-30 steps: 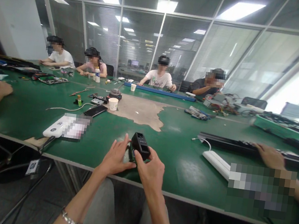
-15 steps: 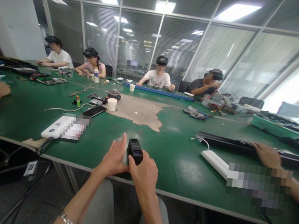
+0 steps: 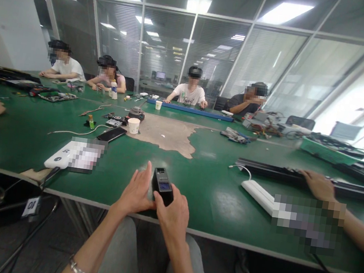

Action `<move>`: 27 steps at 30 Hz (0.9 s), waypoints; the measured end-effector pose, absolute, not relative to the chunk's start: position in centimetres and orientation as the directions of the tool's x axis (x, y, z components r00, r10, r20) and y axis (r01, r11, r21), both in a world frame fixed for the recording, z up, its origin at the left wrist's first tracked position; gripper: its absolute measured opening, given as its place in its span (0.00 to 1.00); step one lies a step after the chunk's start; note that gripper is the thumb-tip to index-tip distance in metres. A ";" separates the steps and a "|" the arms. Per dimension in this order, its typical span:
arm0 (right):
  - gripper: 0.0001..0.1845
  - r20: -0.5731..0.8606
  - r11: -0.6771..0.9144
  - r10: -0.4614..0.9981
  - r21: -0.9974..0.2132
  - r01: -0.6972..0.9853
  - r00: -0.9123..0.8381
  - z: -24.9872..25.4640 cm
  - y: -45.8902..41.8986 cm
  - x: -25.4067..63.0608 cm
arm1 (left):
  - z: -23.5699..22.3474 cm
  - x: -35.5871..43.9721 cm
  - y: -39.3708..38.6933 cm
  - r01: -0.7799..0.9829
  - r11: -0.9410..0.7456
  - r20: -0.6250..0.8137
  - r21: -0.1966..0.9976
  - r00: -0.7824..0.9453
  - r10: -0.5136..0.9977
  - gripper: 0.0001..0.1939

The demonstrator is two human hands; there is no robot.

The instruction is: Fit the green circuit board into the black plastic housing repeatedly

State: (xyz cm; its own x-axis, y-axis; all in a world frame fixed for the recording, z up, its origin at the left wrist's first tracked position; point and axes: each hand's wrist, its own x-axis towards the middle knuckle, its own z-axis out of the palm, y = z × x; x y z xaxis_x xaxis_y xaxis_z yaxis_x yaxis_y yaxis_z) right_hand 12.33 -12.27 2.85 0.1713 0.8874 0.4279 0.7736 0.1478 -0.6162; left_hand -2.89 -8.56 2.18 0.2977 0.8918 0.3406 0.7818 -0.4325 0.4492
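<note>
Both forearms reach forward and converge; the left hand (image 3: 136, 192) is open, palm turned inward, fingers extended up and away, thumb stretched toward the right hand (image 3: 175, 211); that one is curled in a grip, its thumb on the inner side, fingers bent around the outer; the wrists stay apart.

Glossy green tabletop (image 3: 209, 181), dull brown patch (image 3: 168, 134), white paper-looking cup (image 3: 133, 126), shiny metallic bracelet (image 3: 81, 271)

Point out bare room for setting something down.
Bare green tabletop lies between the right hand and the long white case, and between the left hand and the black phone. Crowding shows beside the nearer paper cup, around the green basket, and between the hands, at the black device.
</note>
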 end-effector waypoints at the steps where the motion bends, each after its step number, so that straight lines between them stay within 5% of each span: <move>1: 0.25 0.417 0.147 0.893 -0.623 0.768 0.167 3.1 -12.3 12.3 | 2.1 -2.9 -8.5 0.782 -0.431 0.340 0.450 0.297 0.892 0.66; 14: 0.28 0.511 0.182 0.795 -0.716 0.674 0.327 5.1 -10.9 16.1 | 1.8 -3.0 -8.3 0.796 -0.397 0.316 0.457 0.272 0.909 0.70; 22: 0.28 0.440 0.087 0.863 -0.614 0.785 0.249 1.9 -10.4 18.4 | 1.8 -3.0 -8.2 0.825 -0.396 0.297 0.402 0.292 0.909 0.65; 27: 0.39 0.468 0.066 0.837 -0.602 0.796 0.284 1.4 -10.4 18.3 | 1.9 -3.0 -8.1 0.826 -0.387 0.280 0.409 0.290 0.915 0.63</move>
State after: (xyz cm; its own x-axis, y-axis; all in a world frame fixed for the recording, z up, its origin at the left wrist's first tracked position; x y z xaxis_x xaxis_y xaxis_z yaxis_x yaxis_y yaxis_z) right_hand 18.27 -10.36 1.43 0.2840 0.8369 0.4679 0.7960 0.0663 -0.6017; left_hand -3.05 -8.05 1.90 0.2901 0.9152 0.2798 0.8262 -0.3871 0.4094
